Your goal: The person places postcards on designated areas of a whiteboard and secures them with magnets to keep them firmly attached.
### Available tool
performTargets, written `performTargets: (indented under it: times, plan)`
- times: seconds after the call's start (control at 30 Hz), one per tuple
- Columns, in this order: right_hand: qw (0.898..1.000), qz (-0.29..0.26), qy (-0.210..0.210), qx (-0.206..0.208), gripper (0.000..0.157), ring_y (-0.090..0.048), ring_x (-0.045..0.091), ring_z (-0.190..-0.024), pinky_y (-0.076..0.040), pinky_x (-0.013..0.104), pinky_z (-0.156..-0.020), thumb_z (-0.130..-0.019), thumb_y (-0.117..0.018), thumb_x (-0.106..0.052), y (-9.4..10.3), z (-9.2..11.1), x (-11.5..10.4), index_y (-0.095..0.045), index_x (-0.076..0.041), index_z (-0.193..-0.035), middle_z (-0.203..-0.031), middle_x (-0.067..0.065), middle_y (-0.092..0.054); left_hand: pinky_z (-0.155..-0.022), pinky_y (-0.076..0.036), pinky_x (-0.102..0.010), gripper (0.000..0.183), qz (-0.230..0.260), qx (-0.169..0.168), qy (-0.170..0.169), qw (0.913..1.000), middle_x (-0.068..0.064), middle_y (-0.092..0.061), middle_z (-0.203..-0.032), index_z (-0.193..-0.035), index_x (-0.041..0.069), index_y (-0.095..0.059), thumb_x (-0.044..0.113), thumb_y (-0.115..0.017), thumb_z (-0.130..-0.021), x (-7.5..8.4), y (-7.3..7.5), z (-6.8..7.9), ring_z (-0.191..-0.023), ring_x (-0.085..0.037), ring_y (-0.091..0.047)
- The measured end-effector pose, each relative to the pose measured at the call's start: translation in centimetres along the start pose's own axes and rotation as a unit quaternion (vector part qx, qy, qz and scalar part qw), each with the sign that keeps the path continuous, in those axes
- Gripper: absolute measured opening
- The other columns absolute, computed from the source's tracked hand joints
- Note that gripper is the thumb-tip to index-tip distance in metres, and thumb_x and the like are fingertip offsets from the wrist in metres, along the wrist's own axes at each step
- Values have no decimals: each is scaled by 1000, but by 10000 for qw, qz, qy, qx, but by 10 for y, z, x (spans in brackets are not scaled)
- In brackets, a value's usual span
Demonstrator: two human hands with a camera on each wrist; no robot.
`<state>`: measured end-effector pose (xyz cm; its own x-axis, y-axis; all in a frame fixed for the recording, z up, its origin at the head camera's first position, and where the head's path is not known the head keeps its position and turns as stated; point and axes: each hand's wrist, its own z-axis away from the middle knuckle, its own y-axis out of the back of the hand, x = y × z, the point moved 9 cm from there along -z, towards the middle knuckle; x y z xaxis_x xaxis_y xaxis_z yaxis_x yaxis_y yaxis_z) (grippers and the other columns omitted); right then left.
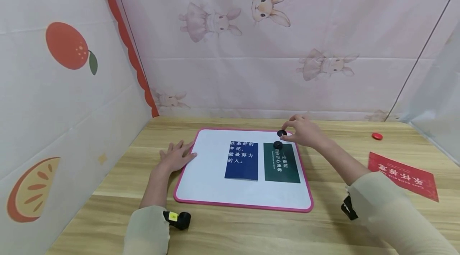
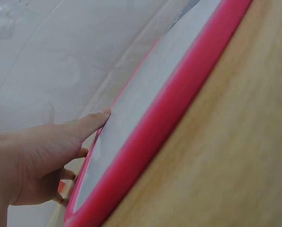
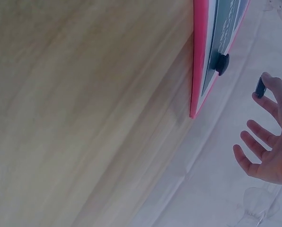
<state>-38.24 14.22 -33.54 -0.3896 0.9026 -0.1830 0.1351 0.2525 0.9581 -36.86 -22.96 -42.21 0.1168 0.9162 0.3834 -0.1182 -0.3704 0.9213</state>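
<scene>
A whiteboard [image 1: 205, 179] with a pink rim lies on the wooden table. On it are a dark blue card [image 1: 242, 170] and, to its right, a green card [image 1: 292, 167], both printed with white characters. One black round magnet [image 1: 278, 145] sits on the green card's top edge. Between thumb and a fingertip, my right hand [image 1: 305, 132] pinches a second black magnet [image 3: 260, 88], held above the board's upper right corner with the other fingers spread. My left hand [image 1: 177, 157] lies at the board's left edge, its thumb [image 2: 99, 118] on the rim and its fingers outstretched beside it.
A red card [image 1: 404, 176] with white print lies on the table right of the board, partly behind the right sleeve. Farther back is a red round magnet [image 1: 377, 136]. Printed cloth walls stand behind the table [image 1: 230, 231] and at both sides.
</scene>
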Motion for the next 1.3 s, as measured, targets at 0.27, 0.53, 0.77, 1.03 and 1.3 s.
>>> performTargets:
  times: [0.27, 0.53, 0.77, 1.03, 1.3]
  plan:
    - [10000, 18, 39, -17, 36, -44, 37, -107, -46, 48, -82, -79, -72, -35, -4, -4, -3, -69, -12, -105, -117, 20, -51, -94, 9, -69, 64, 30, -18, 18, 10000, -27, -11, -147, -146, 16, -27, 49, -42, -93, 1, 1, 1, -130, -50, 4]
    - [9998, 106, 155, -3, 36, -47, 36, -105, -45, 48, -82, -79, -71, -37, -3, -6, -15, -68, -12, -106, -116, 18, -54, -94, 9, -69, 64, 31, -23, 31, 10000, -27, -12, -147, -146, 16, -27, 50, -42, -93, 0, 0, 2, -131, -50, 3]
    - [9999, 67, 141, -71, 38, -46, 36, -105, -46, 47, -81, -80, -70, -38, -5, -11, -23, -67, -12, -108, -117, 18, -54, -94, 9, -68, 65, 17, -20, 48, 10000, -27, -12, -147, -146, 17, -26, 50, -42, -93, 0, 0, 1, -131, -50, 3]
    - [9997, -34, 249, -28, 39, -45, 36, -106, -45, 48, -83, -79, -71, -36, -7, -15, -32, -68, -11, -108, -117, 18, -54, -94, 9, -68, 64, 33, -12, 41, 10000, -27, -11, -147, -146, 17, -26, 50, -42, -93, 0, 0, 1, -131, -50, 4]
    - [9996, -50, 274, -80, 38, -45, 34, -106, -45, 46, -83, -80, -70, -37, -10, -20, -40, -68, -12, -108, -116, 17, -55, -94, 9, -68, 64, 24, 0, 23, 10000, -27, -11, -147, -146, 17, -26, 50, -42, -93, 0, 0, 1, -131, -50, 4]
